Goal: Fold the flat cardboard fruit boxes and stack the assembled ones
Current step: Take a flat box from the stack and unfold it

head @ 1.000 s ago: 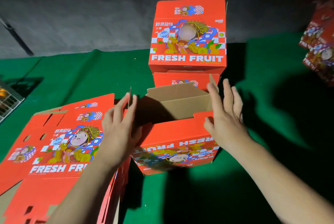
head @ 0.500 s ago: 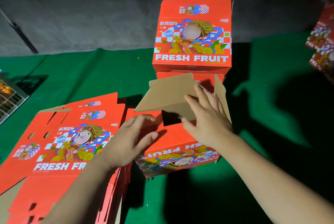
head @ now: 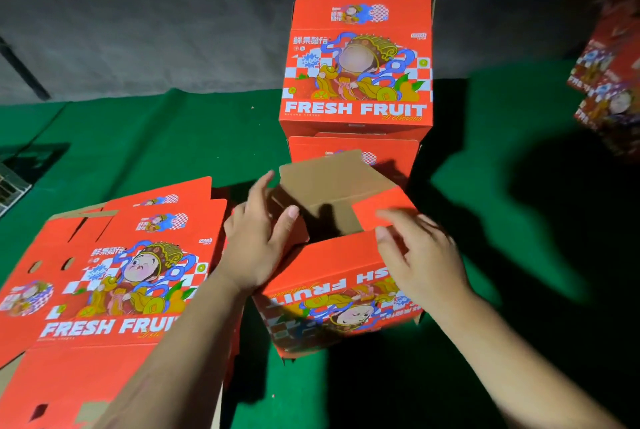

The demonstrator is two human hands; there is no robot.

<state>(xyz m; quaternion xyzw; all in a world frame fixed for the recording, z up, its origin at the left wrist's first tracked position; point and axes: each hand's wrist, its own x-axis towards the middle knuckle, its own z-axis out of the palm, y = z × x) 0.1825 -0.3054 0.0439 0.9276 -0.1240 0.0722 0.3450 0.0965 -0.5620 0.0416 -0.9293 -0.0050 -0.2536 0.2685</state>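
Head view showed both forearms reaching forward and down from the lower edge, converging on a half-folded box (head: pixel 332 276) standing upside down on the green tabletop (head: pixel 173 137), its print inverted toward the person. The left hand (head: pixel 258 241) lay against the box's left wall, palm turned inward, fingers straight and close together, the thumb lifted toward the brown flap (head: pixel 329 179) that stood up at the far side. Its grip was apart, pressing flat rather than clasping. The right hand (head: pixel 419 255) came over the near right corner, wrist bent down, fingers extended and slightly spread on the red flap (head: pixel 381 206) that leaned inward over the opening; motion blur softened the fingertips, but nothing was clasped and that grip too was apart. Between the two hands the box's brown interior stood open and dark.

Just left of the left hand, partly under its forearm, lay the pile of flat boxes (head: pixel 114 283), printed face up. Beyond both hands, directly behind the brown flap, stood the stack of assembled boxes (head: pixel 356 61), one upon another, upright, print facing the person. Well off to the right of the right hand, more boxes (head: pixel 609 89) sat at the frame's edge, dim and blurred.
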